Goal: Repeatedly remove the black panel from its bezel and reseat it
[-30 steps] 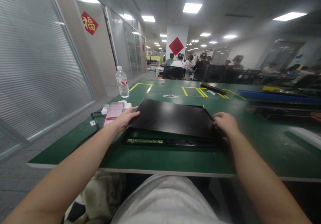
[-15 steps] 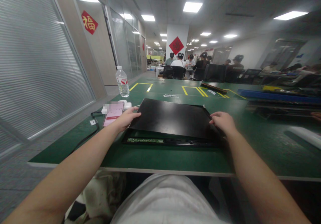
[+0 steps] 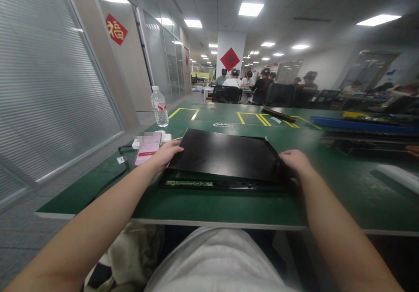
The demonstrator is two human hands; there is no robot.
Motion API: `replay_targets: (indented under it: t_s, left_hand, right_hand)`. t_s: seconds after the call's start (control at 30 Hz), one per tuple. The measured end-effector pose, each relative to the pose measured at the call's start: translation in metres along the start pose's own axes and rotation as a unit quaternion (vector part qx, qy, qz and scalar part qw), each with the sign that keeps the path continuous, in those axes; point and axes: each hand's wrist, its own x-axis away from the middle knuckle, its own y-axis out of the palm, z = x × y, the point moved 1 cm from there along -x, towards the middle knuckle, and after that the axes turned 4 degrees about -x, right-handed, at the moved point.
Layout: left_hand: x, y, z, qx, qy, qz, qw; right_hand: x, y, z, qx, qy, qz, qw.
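A glossy black screen panel (image 3: 225, 152) lies slightly askew in a black frame (image 3: 252, 186) on the table in front of me. Along the near side, a gap between panel and frame shows a green circuit board strip (image 3: 189, 183). My left hand (image 3: 165, 156) is closed on the panel's left edge, thumb on top and the other fingers mostly hidden below. At the right side, my right hand (image 3: 296, 163) curls around the frame's edge. Its fingertips are partly hidden, and whether they also touch the panel I cannot tell.
Left of the panel are a phone (image 3: 148, 149), a white plug (image 3: 165, 137), a black cable (image 3: 113, 180) and a water bottle (image 3: 159, 106). A brush-like strip (image 3: 279, 114) and long blue and black parts (image 3: 360, 124) lie farther right. Another person's hand (image 3: 413, 151) shows at the right edge.
My right hand has slid slightly right, from the panel's edge out to the frame's side. My left hand and the panel have hardly moved.
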Motion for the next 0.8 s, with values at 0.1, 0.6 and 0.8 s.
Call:
replay_targets:
  t_s: [0.1,0.6,0.8]
  left_hand:
    - [0.000,0.000,0.000,0.000,0.007,-0.002,1.000]
    - [-0.005,-0.003,-0.004,-0.035,0.036,0.015,0.999]
    - [-0.003,-0.003,-0.003,-0.030,0.013,0.008,0.999]
  right_hand:
    - [0.002,-0.001,-0.004,-0.003,0.037,-0.044,0.998]
    - [0.005,0.001,-0.009,0.036,0.006,-0.039,0.999]
    - [0.006,0.003,-0.008,0.020,-0.003,-0.044,0.999]
